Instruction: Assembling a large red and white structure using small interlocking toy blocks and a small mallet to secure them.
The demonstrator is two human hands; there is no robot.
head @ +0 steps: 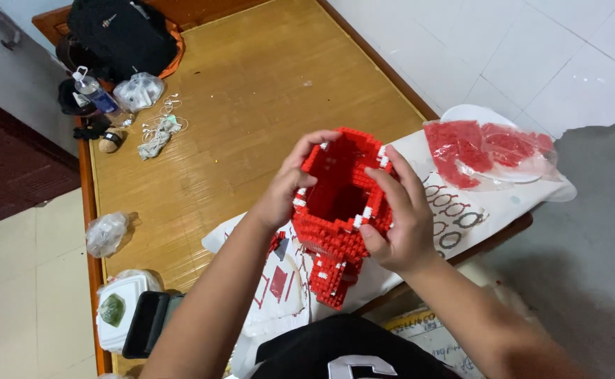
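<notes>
Red brick model [335,210] largely built – hollow walls up, gripped by left hand [284,188] and right hand [400,217], fingers clamped on rim – bagged red bricks [486,151] unused

The hollow red-and-white model of small plastic bricks [339,210] looks studded and faintly glossy. It is held above a woven bamboo mat, matt and finely ribbed [251,91]. The clear plastic bags of red bricks [486,151] are shiny and crinkled beside a smooth white paper sheet [455,217].
</notes>
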